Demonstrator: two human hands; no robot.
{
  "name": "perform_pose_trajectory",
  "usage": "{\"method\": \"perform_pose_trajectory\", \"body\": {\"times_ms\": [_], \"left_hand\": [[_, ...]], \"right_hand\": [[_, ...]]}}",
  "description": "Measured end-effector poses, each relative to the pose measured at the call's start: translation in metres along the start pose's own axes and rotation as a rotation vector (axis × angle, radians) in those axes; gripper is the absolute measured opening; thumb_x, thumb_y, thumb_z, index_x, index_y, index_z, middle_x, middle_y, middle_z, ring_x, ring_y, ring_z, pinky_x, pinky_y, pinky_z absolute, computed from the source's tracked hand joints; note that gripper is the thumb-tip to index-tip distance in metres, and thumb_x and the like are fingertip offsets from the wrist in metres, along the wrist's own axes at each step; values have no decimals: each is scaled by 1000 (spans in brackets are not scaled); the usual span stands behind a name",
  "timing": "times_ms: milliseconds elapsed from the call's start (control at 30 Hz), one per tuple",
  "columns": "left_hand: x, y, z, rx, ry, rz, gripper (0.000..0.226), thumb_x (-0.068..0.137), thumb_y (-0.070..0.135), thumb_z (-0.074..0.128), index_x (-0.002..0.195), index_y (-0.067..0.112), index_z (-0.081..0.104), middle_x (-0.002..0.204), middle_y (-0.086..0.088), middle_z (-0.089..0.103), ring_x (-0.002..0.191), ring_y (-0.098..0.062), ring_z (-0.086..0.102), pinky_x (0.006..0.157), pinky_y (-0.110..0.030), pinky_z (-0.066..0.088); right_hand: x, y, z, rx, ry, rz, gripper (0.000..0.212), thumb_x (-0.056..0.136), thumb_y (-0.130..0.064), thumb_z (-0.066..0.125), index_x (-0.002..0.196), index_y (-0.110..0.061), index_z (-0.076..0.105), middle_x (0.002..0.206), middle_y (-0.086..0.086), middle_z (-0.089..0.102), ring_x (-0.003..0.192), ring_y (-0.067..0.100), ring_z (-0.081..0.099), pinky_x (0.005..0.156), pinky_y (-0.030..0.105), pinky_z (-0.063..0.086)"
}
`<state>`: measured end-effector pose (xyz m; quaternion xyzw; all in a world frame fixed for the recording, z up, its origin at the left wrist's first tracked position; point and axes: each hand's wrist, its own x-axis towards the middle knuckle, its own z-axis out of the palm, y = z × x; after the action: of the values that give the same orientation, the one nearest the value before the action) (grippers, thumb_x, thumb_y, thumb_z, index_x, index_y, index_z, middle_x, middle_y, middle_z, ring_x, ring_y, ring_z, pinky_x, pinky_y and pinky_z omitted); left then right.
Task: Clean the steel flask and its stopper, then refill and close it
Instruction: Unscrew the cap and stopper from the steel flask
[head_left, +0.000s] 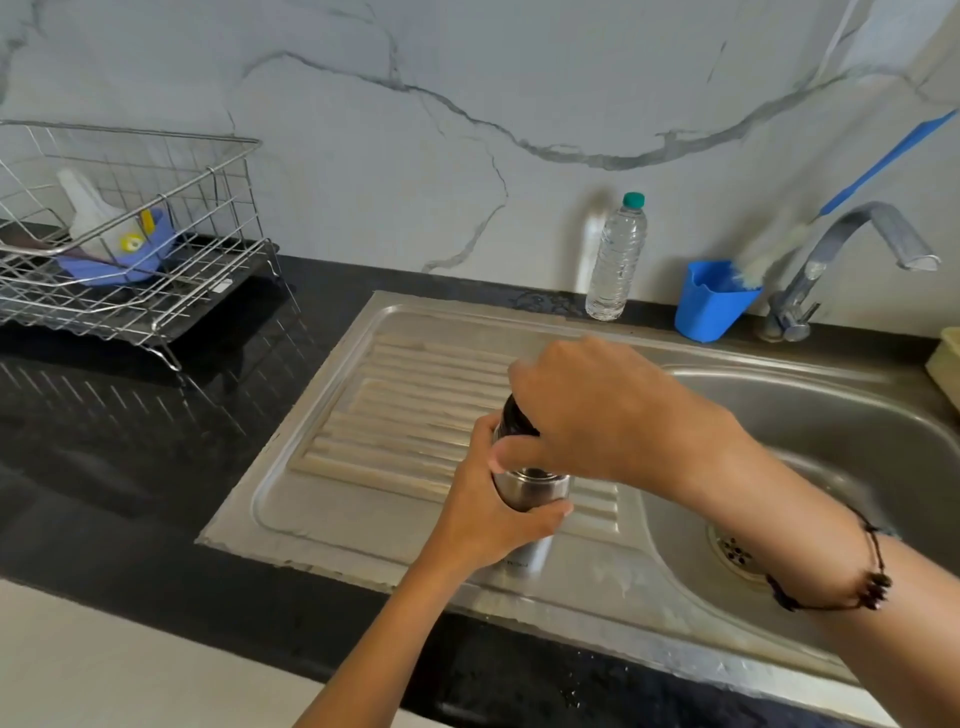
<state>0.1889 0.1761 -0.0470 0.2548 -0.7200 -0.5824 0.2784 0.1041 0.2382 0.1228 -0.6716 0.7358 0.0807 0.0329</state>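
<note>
The steel flask (530, 491) stands upright over the ribbed drainboard of the sink (395, 415). My left hand (483, 509) grips its body from the left side. On top of the flask, my right hand (587, 410) closes its fingers around the dark stopper (515, 415). Most of the stopper is hidden under that hand. Whether the stopper is seated in the mouth I cannot tell.
A clear water bottle with a green cap (617, 257) stands at the wall. Right of it is a blue cup (714, 299) holding a bottle brush (763, 254), then the tap (852, 249). The sink basin (810, 415) is to the right; a wire dish rack (119, 234) sits far left.
</note>
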Motion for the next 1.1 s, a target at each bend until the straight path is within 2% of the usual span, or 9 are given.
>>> {"method": "perform_pose_trajectory", "body": {"times_ms": [100, 167, 267, 400, 700, 833, 933, 1000, 1100], "left_hand": [[4, 0, -3, 15, -30, 6, 73, 54, 26, 83, 116, 31, 45, 101, 26, 64, 94, 2, 63, 76, -14, 50], [6, 0, -4, 17, -44, 5, 70, 52, 27, 84, 111, 33, 48, 97, 24, 66, 91, -1, 64, 74, -16, 51], [8, -4, -5, 8, -47, 3, 66, 49, 32, 83, 108, 32, 52, 94, 12, 68, 89, -9, 66, 73, -23, 52], [10, -5, -5, 0, -58, -1, 65, 46, 35, 82, 104, 32, 52, 90, 7, 68, 86, -9, 67, 69, -22, 51], [9, 1, -7, -40, -101, 17, 72, 47, 35, 82, 111, 29, 50, 99, 7, 66, 93, -9, 65, 74, -22, 49], [9, 0, -8, -33, -134, 47, 73, 52, 27, 82, 117, 15, 51, 100, 4, 66, 94, -12, 65, 76, -24, 49], [9, 2, -6, -26, -136, 55, 67, 55, 24, 80, 115, 19, 52, 100, 4, 66, 94, -13, 65, 78, -26, 50], [6, 1, -4, -38, -121, 53, 69, 55, 25, 80, 117, 18, 52, 104, 1, 66, 98, -18, 65, 81, -29, 50], [5, 1, -3, -31, -102, 48, 76, 54, 28, 80, 120, 8, 50, 109, 3, 66, 103, -15, 63, 84, -28, 49]], "right_hand": [[3, 5, 10, -20, 72, -21, 23, 91, -36, 45, 84, -14, 40, 64, 0, 39, 52, 17, 35, 44, 24, 27], [3, 7, 18, -29, 106, -52, 23, 92, -36, 42, 87, -14, 38, 70, 3, 47, 57, 22, 40, 47, 27, 29], [3, 13, 25, -38, 126, -97, 29, 93, -41, 40, 97, -12, 42, 81, 5, 50, 67, 24, 45, 59, 31, 38], [3, 22, 26, -42, 103, -180, 39, 93, -47, 38, 113, -14, 43, 95, 5, 54, 71, 23, 48, 62, 31, 38], [8, 42, 29, 36, 113, -394, 53, 88, -57, 32, 118, -15, 46, 94, 3, 55, 74, 22, 54, 65, 41, 49], [9, 48, 26, 79, 24, -568, 36, 92, -35, 50, 124, -19, 45, 103, 0, 48, 83, 12, 44, 69, 25, 40], [7, 51, 10, -5, -123, -590, 42, 92, -24, 54, 131, -28, 40, 113, -2, 44, 94, 10, 38, 77, 24, 40], [3, 47, 1, -8, -161, -545, 50, 90, -31, 56, 134, -33, 33, 118, -3, 45, 100, 11, 41, 81, 26, 42], [-5, 33, -5, -96, 13, -333, 56, 85, -62, 41, 128, -25, 38, 100, -3, 51, 89, 17, 51, 71, 33, 46]]}}
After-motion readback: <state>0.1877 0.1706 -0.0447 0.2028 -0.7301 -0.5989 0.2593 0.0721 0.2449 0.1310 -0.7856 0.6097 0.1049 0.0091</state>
